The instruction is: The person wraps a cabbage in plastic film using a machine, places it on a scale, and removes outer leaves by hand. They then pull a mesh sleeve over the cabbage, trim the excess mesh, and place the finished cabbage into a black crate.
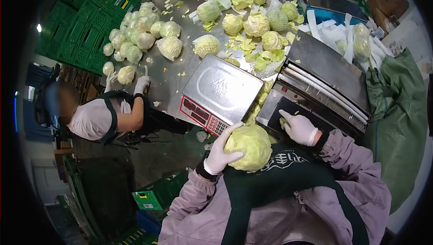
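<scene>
A pale green cabbage point(249, 148) is held close to the dark apron by my left hand point(223, 150), whose gloved fingers and thumb wrap its left side. My right hand point(299, 127), also in a white glove, is over the black front surface of the wrapping machine point(331, 80); its index finger points left, and its other fingers curl round something small and green that I cannot make out. Just beyond the cabbage lies a scale point(222, 87) with a bare metal plate and a red keypad edge.
Netted cabbages point(140, 30) are piled at the table's far left, loose cabbages point(257, 25) and leaves at the back. A co-worker point(99, 114) stands at left, gloved hands near a cabbage. Green crates point(76, 28) stand behind; a green sack point(397, 123) is at right.
</scene>
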### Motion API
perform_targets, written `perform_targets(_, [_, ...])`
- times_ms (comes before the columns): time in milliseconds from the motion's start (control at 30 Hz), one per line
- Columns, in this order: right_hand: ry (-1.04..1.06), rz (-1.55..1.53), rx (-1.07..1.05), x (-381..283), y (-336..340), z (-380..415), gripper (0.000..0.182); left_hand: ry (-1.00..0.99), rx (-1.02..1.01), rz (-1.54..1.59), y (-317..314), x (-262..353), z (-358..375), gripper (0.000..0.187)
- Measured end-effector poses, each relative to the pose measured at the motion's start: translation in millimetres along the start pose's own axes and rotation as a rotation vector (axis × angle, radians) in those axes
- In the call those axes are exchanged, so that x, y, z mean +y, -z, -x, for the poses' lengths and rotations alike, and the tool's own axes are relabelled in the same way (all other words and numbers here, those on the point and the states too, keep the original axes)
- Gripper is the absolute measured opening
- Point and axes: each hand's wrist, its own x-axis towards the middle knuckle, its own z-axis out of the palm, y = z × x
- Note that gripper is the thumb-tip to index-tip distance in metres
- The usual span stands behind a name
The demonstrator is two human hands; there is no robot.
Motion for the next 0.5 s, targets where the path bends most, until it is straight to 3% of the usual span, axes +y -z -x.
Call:
perform_targets(33, [0.135, 0.017, 0.191, -4.5, -0.8, 6.9, 0.035, -0.003, -0.018, -0.025, 2.4, -0.8, -0.9, 0.079])
perform_targets(67, [0.134, 0.016, 0.188, -14.3, 7.0, 10.2, 0.035, 0.000, -0.017, -0.023, 4.7, -1.1, -2.4, 0.079])
perform_targets(133, [0.474, -0.159, 0.252, -40.4, 26.8, 15.3, 0.035, 0.065, -0.027, 0.033, 8.3, -3.2, -7.7, 0.077])
perform_targets(167, [0.535, -0.215, 0.250, -48.8, 29.8, 18.3, 0.034, 0.073, -0.034, 0.051, 9.6, -6.0, -10.0, 0.076])
perform_targets(500, [0.664, 0.026, 0.431, -62.7, 21.0, 12.3, 0.019, 0.109, -0.039, -0.141, 17.6, -11.3, -22.8, 0.082])
